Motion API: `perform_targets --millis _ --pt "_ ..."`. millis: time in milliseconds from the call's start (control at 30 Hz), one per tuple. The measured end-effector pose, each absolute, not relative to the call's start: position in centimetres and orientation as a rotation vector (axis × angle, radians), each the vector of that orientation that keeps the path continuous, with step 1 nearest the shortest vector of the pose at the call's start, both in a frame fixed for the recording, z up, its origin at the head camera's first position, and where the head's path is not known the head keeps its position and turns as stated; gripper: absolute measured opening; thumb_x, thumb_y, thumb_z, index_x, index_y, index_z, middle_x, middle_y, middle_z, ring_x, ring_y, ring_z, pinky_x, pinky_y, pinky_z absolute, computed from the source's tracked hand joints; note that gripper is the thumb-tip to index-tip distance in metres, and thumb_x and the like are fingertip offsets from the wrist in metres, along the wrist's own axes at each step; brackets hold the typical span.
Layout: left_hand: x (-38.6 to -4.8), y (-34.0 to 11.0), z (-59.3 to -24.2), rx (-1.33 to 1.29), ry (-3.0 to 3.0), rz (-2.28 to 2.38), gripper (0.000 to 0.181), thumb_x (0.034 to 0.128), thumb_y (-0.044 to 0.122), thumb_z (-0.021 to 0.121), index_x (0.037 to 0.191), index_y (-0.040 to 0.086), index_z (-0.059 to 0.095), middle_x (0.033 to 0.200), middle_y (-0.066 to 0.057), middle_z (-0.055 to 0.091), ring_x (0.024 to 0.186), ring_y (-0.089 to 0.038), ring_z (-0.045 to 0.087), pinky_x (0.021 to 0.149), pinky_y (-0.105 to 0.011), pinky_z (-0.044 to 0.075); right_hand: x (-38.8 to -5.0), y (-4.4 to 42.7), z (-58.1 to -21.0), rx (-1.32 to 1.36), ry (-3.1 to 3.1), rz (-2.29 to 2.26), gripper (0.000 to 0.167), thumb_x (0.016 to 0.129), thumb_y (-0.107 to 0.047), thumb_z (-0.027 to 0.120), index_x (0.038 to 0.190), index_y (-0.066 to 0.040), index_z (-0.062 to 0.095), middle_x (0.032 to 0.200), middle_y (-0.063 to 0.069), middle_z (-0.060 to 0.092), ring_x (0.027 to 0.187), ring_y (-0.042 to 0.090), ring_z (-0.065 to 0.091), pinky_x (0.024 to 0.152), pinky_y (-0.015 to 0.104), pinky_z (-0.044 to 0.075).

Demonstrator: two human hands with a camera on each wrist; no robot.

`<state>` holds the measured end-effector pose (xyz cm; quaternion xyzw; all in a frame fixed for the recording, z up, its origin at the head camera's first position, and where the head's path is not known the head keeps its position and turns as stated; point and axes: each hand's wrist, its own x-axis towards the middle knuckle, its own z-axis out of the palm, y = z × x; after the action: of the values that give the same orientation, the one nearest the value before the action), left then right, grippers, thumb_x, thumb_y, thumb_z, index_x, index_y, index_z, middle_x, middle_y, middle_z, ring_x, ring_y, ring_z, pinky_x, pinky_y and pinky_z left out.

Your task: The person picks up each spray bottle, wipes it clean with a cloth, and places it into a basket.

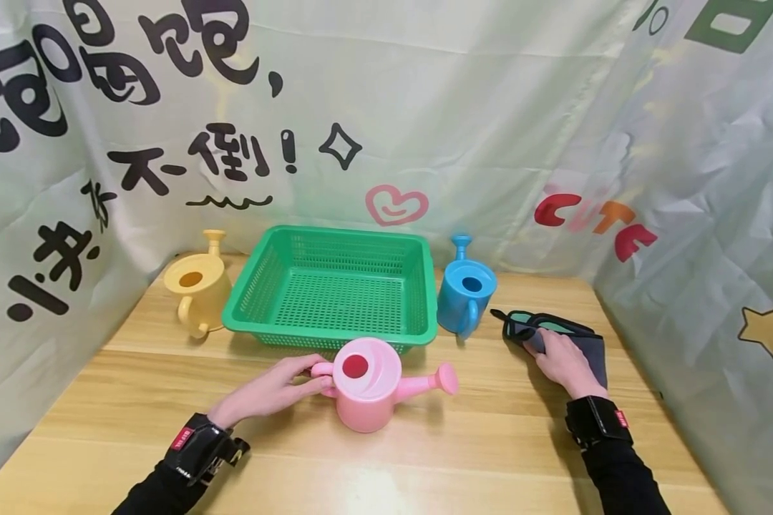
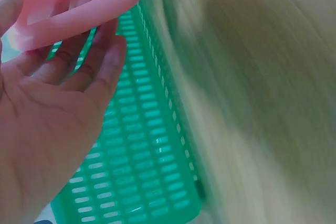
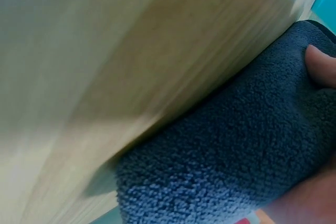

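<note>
A pink watering can (image 1: 367, 400) stands upright on the table in front of the green basket, its spout pointing right. My left hand (image 1: 273, 386) is at its handle, thumb and fingers on either side; the left wrist view shows the hand's fingers (image 2: 68, 61) reaching behind the pink handle (image 2: 84, 14). Over on the right, my right hand (image 1: 565, 363) grips a dark grey cloth (image 1: 594, 354) with black edging and green parts. In the right wrist view the thumb (image 3: 321, 67) presses on the fuzzy cloth (image 3: 226, 135), and most of that hand lies outside the picture.
The green basket (image 1: 328, 336) sits at the back centre with nothing inside. A yellow watering can (image 1: 209, 297) stands to its left, a blue one (image 1: 454, 297) beside its right end. Printed fabric walls rise behind the wooden table (image 1: 296, 458) and along both sides.
</note>
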<state>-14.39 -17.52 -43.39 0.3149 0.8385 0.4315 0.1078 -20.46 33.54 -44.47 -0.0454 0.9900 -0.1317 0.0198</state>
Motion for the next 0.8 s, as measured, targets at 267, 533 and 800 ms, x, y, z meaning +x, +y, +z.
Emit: perform_targets --millis 267,533,800 --pt "-15.0 -17.3 -43.3 0.876 2.324 1.374 0.017 0.1043 0.023 0.054 0.111 0.013 0.066 0.105 -0.005 0.071 0.101 -0.007 0.064 0.094 -0.025 0.051 -20.3 33.4 -44.2 -0.103 3.078 -0.413 0.052 0.1 -0.014 0.052 0.142 0.014 0.041 0.138 0.042 0.047 0.123 0.06 0.048 0.097 0.069 0.042" --pt "-15.3 -16.8 -43.3 0.885 2.192 1.39 0.025 0.1077 0.022 0.046 0.107 0.004 0.063 0.104 -0.016 0.07 0.098 -0.02 0.069 0.093 -0.029 0.054 -19.7 33.5 -43.8 -0.012 3.128 -0.556 0.043 0.104 -0.028 0.048 0.135 0.002 0.052 0.133 0.039 0.053 0.117 0.063 0.05 0.082 0.072 0.044" --pt "-14.8 -16.1 -44.0 0.811 2.042 1.518 0.042 0.1091 0.029 0.041 0.107 -0.008 0.061 0.094 -0.01 0.066 0.09 -0.003 0.064 0.099 -0.036 0.053 -18.7 33.7 -43.3 0.072 3.12 -0.961 0.054 0.108 -0.037 0.041 0.122 0.013 0.056 0.122 0.042 0.057 0.117 0.062 0.05 0.09 0.064 0.042"
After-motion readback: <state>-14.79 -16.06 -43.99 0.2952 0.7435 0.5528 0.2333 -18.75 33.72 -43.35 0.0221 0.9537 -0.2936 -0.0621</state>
